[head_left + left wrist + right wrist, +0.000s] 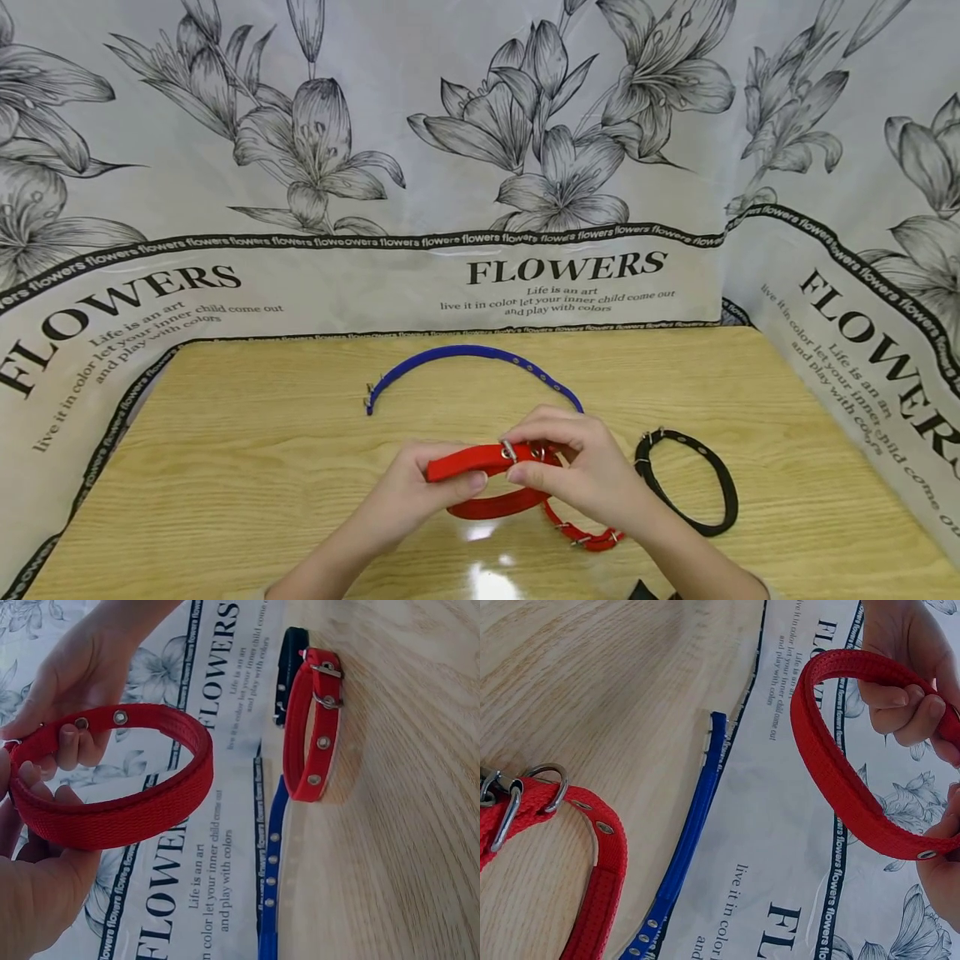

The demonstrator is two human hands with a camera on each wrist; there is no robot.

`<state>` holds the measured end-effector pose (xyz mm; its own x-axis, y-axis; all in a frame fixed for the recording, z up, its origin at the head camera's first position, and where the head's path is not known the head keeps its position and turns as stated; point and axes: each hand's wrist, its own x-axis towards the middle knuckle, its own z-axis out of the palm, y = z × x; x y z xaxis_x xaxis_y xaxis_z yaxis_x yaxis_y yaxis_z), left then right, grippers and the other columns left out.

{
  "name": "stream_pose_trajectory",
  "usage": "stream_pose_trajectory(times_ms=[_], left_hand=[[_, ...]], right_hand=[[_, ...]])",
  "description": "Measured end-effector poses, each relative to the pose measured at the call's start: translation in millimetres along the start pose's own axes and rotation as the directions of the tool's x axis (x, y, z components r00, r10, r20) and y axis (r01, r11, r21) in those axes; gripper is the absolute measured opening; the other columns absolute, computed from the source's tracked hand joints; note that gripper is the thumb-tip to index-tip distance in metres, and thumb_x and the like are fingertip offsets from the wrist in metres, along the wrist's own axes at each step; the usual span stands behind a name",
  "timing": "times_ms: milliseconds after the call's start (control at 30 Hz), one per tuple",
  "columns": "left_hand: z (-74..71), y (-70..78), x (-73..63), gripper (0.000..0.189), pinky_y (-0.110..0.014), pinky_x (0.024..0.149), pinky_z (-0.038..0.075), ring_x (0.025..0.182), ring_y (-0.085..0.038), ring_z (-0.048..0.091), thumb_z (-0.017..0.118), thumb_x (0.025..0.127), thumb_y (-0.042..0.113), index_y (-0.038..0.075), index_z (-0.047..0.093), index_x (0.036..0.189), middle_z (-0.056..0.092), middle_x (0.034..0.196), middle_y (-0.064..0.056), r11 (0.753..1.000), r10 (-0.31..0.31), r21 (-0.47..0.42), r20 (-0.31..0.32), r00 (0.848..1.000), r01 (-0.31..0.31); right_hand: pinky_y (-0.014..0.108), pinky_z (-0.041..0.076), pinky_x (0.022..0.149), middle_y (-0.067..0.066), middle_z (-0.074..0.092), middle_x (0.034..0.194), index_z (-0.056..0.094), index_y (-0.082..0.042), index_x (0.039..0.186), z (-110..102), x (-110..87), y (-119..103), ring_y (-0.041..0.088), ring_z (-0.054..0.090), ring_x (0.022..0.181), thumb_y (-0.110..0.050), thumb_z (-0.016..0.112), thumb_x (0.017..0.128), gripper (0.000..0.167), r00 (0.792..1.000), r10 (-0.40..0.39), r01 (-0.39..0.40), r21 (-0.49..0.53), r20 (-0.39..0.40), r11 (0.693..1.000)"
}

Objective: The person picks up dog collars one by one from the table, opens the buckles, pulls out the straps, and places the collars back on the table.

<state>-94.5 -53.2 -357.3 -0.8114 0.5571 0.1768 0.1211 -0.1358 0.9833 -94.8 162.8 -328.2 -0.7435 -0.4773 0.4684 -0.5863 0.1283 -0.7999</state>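
Observation:
Both hands hold a red collar bent into a loop above the table. My left hand grips the left part of the red collar, thumb in front. The fingers and thumb of my right hand pinch it beside its metal buckle. In the left wrist view, eyelets show along the strap of the loop. The right wrist view shows the loop's padded inner side, while its buckle is out of sight there. Below the right hand, a second red collar rests on the table with its buckle fastened.
A blue collar lies opened out in an arc toward the back of the wooden table. To the right lies a black collar closed in a ring. Something dark shows at the bottom edge. Flower-printed cloth hangs behind.

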Motion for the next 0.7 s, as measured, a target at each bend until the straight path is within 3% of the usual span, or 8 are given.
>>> stream_pose_trajectory(times_ms=[100, 233, 333, 500, 600, 700], left_hand=[[1.1, -0.5, -0.1, 0.024, -0.029, 0.072, 0.051, 0.082, -0.015, 0.059, 0.063, 0.089, 0.010, -0.007, 0.066, 0.106, 0.067, 0.094, -0.017, 1.000, 0.022, 0.016, 0.000, 1.000, -0.022], [-0.1, -0.6, -1.3, 0.024, -0.028, 0.072, 0.051, 0.083, -0.016, 0.058, 0.064, 0.089, 0.013, 0.000, 0.067, 0.109, 0.066, 0.099, -0.015, 0.998, -0.017, 0.054, -0.005, 1.000, 0.017], [-4.6, -0.2, -3.8, 0.028, -0.030, 0.079, 0.051, 0.094, -0.020, 0.058, 0.066, 0.087, 0.013, 0.007, 0.065, 0.115, 0.063, 0.111, -0.012, 0.997, -0.042, 0.061, 0.018, 0.999, 0.041], [-15.1, 5.7, -9.1, 0.034, -0.043, 0.090, 0.044, 0.109, -0.031, 0.050, 0.057, 0.088, 0.009, 0.000, 0.056, 0.120, 0.054, 0.121, -0.016, 0.999, -0.049, -0.001, 0.078, 0.996, 0.049], [-15.0, 11.2, -7.7, 0.025, -0.042, 0.084, 0.044, 0.101, -0.026, 0.053, 0.053, 0.093, 0.015, 0.002, 0.060, 0.112, 0.059, 0.111, -0.012, 0.993, -0.052, 0.112, 0.033, 0.998, 0.048], [-8.9, 14.9, -3.2, 0.016, -0.037, 0.082, 0.046, 0.089, -0.018, 0.056, 0.058, 0.093, 0.022, 0.009, 0.065, 0.099, 0.062, 0.095, -0.001, 0.959, -0.026, 0.281, -0.039, 0.999, 0.036]], right_hand=[[0.023, 0.039, 0.046, 0.004, 0.063, 0.086, 0.069, -0.006, 0.099, 0, 0.9, 1, 0.012, 0.049, 0.064, 0.003, 0.074, 0.075, 0.026, 1.000, -0.005, 0.005, -0.004, 0.015, 1.000], [0.022, 0.035, 0.042, 0.004, 0.062, 0.084, 0.069, -0.005, 0.099, 1, 1.8, 2, 0.011, 0.043, 0.057, 0.003, 0.075, 0.074, 0.028, 0.999, -0.028, 0.029, -0.024, 0.023, 0.999], [0.021, 0.039, 0.043, 0.003, 0.062, 0.086, 0.069, -0.007, 0.099, 2, 2.5, 1, 0.010, 0.046, 0.058, 0.000, 0.076, 0.074, 0.027, 0.999, -0.040, 0.041, -0.061, 0.019, 0.997], [0.023, 0.047, 0.049, 0.003, 0.063, 0.088, 0.069, -0.007, 0.098, 4, 2.3, -1, 0.011, 0.054, 0.066, -0.005, 0.077, 0.074, 0.025, 0.999, -0.040, 0.041, -0.115, 0.010, 0.993], [0.023, 0.048, 0.052, -0.001, 0.064, 0.088, 0.069, -0.011, 0.096, 5, 1.4, 0, 0.010, 0.055, 0.070, -0.008, 0.077, 0.074, 0.024, 0.999, -0.030, 0.031, -0.141, 0.011, 0.990], [0.021, 0.048, 0.054, -0.005, 0.063, 0.087, 0.069, -0.014, 0.095, 8, 1.3, 1, 0.008, 0.055, 0.073, -0.011, 0.077, 0.075, 0.023, 0.998, -0.061, 0.065, -0.171, 0.028, 0.983]])
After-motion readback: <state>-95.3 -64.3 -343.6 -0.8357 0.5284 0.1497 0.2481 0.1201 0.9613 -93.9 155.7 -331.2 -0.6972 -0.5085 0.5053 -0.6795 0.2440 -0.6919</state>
